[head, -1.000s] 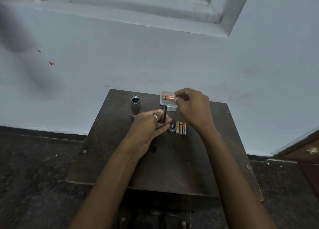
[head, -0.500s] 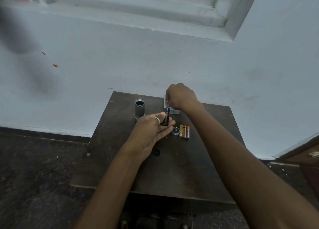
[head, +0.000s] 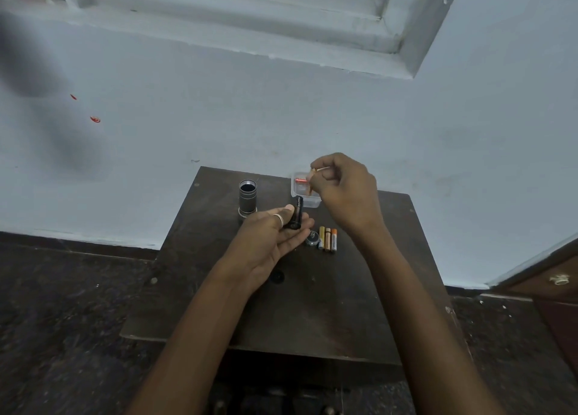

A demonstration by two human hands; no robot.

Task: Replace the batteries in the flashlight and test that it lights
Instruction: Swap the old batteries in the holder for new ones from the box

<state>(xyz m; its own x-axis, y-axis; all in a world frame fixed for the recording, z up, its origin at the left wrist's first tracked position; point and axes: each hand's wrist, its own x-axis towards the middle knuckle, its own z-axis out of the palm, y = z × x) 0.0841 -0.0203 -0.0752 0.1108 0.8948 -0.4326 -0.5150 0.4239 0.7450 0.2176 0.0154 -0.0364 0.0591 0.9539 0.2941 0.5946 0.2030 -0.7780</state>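
Note:
My left hand (head: 269, 236) holds a black battery holder (head: 296, 214) upright between thumb and fingers over the small dark table (head: 312, 305). Pinched in my right hand (head: 344, 192) is a copper-coloured battery (head: 312, 172), raised just above a clear plastic box (head: 305, 195). One more copper battery (head: 301, 181) lies in that box. The grey flashlight body (head: 247, 197) stands upright with its open end up, left of the box. Three batteries (head: 327, 239) lie side by side on the table beside the round tail cap (head: 312, 238).
The table stands against a pale blue wall (head: 219, 117) on a dark speckled floor (head: 62, 305). A wooden cabinet (head: 553, 289) is at the right edge. A window ledge (head: 250, 33) runs overhead.
My right hand dipped into the plastic box and has now come up out of it with a copper battery pinched in its fingers. The left hand stayed in place with the black holder.

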